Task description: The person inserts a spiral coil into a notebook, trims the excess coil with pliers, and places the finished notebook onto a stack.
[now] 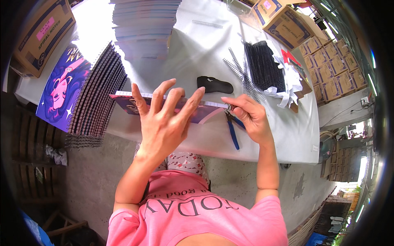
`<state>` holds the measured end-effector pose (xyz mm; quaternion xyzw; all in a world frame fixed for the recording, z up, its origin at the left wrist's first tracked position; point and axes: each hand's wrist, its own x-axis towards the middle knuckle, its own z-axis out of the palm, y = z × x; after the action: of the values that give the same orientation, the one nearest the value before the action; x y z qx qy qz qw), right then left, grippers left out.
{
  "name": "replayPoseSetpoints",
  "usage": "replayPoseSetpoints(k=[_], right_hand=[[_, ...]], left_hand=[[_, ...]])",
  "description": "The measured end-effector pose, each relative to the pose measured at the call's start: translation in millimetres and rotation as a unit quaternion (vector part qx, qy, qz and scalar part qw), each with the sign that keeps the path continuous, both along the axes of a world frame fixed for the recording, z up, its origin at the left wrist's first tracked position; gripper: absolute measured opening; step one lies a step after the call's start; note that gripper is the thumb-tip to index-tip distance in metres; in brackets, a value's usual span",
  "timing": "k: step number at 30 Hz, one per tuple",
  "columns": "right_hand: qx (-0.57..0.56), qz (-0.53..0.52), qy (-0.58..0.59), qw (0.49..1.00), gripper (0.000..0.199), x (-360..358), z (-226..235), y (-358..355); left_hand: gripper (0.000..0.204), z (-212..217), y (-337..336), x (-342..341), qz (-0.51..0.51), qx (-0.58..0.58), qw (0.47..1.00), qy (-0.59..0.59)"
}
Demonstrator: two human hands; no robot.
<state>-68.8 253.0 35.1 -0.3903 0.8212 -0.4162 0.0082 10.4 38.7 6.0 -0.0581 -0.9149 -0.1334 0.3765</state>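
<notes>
A notebook [205,112] with a dark purple and pink cover stands on edge in front of me, its punched edge uppermost. My left hand [162,119] lies against it with fingers spread and stretched across the top edge. At the notebook's right end, my right hand [249,117] pinches the end of a dark spiral wire [230,108] between thumb and fingers. Below that hand, blue-handled pliers [233,133] rest on the white-covered table, their jaws partly hidden. Beyond the notebook lies a smooth, rounded black object [214,85].
Spiral notebooks [98,86] are stacked at the left, near a tall stack of unbound pads [143,28]. Black spiral coils [264,65] and loose wires [236,65] lie at right beside white scraps [283,96]. Cardboard boxes [287,26] stand at the back right and a carton [45,37] far left.
</notes>
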Motion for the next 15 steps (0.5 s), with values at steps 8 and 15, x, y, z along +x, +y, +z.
replayPoseSetpoints(k=[8, 15], right_hand=[[-0.054, -0.028, -0.001, 0.998, 0.02, 11.7, -5.8, -4.0], [-0.054, -0.066, 0.01, 0.996, 0.014, 16.7, -14.8, -11.9]], left_hand=[[0.041, -15.8, 9.0, -14.8, -0.015, 0.011, 0.999, 0.028], [0.028, -19.8, -3.5, -23.5, -0.131, -0.006, 0.987, 0.094]])
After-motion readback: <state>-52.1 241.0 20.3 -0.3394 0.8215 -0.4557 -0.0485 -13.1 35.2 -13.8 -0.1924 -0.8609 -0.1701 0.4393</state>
